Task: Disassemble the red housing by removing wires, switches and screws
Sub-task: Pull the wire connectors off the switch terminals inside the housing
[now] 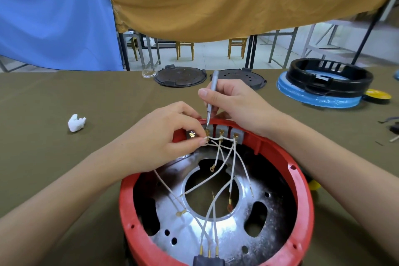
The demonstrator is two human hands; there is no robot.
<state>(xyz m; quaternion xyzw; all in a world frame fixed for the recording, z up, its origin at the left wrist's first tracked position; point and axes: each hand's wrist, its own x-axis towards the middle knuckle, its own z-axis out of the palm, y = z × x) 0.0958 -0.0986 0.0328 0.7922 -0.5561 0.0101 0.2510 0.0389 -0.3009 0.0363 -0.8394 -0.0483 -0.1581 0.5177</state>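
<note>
Screwdriver (211, 101) tip hidden among terminals, red housing (302, 201) cropped

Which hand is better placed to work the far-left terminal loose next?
The right hand: it already holds the screwdriver with its tip at that terminal on the red housing. The left hand pinches the white wire there.

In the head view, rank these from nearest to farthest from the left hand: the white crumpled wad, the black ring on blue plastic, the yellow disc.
From the left hand:
1. White crumpled wad, to its left on the table.
2. Black ring, far right, sitting on blue plastic.
3. Yellow disc, farther right, beside the ring.
</note>
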